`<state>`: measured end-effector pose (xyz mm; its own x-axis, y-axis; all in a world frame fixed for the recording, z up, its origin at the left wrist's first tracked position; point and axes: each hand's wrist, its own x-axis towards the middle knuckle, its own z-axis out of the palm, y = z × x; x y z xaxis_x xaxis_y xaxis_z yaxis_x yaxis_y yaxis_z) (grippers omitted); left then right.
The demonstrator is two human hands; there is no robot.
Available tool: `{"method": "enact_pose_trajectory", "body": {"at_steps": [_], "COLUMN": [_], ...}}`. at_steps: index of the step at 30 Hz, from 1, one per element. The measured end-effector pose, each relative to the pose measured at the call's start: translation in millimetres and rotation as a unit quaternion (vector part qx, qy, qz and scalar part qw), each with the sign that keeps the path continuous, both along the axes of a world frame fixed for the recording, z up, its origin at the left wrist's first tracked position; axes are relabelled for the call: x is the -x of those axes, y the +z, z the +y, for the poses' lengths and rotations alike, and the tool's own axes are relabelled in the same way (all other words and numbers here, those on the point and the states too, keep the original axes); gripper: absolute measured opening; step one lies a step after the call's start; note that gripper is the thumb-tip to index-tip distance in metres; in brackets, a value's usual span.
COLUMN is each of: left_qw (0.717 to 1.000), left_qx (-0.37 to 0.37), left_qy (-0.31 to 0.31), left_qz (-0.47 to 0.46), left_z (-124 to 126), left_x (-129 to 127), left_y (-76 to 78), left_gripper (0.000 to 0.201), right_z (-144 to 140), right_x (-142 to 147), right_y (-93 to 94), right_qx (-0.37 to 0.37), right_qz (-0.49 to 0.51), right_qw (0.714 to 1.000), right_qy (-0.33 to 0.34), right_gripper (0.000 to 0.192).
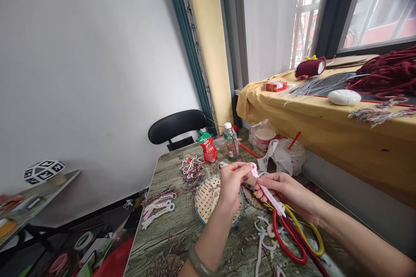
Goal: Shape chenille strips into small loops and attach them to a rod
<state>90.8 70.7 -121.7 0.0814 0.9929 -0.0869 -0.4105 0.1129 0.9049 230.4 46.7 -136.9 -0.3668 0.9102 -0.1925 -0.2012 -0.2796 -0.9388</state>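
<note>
A pale pink fuzzy yarn strip (272, 199), twisted or braided, stretches between my two hands above the table. Its upper end is pinched by the thumb and fingers of my left hand (233, 184). Lower down, my right hand (280, 188) grips the strip, and a tail hangs below the fingers. Under my left hand lies a round woven bamboo tray (204, 201) with blue binding on its rim, partly hidden by the forearm. Below my right hand are a red looped handle (297, 257) and a yellow looped handle (320, 242), plus dark red cord.
Finished-looking pastel yarn strips (159, 212) and a tangled yarn heap (192, 172) lie on the table's left. A red pouch (208, 147), a bottle (231, 145) and bagged food tubs (264, 135) stand behind. Dark red yarn (386, 71) covers the yellow-draped ledge (325, 132) at right.
</note>
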Motion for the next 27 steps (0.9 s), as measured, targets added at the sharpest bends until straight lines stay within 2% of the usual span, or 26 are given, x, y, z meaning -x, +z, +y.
{"method": "enact_pose_trajectory", "body": {"at_steps": [8, 17, 22, 27], "left_qw": [0.999, 1.0, 1.0, 0.998], "left_qx": [0.014, 0.019, 0.023, 0.062], "left_qy": [-0.034, -0.013, -0.009, -0.022], "left_qz": [-0.011, -0.004, -0.008, -0.017], "left_z": [0.7, 5.0, -1.6, -16.2], "left_x": [-1.5, 0.1, -2.3, -6.5], "left_y": [-2.4, -11.1, -22.5, -42.1], "left_gripper": [0.015, 0.018, 0.022, 0.027], "right_z": [13.3, 18.7, 15.7, 0.0], "right_x": [5.9, 0.5, 0.5, -3.8], "right_y": [4.3, 1.2, -11.0, -30.0], "right_qx": [0.0, -0.007, -0.012, 0.005], "right_qz": [0.022, 0.013, 0.002, 0.016], "right_qw": [0.998, 1.0, 1.0, 1.0], "right_qy": [-0.063, -0.024, -0.015, -0.024], "right_gripper": [0.013, 0.019, 0.017, 0.02]}}
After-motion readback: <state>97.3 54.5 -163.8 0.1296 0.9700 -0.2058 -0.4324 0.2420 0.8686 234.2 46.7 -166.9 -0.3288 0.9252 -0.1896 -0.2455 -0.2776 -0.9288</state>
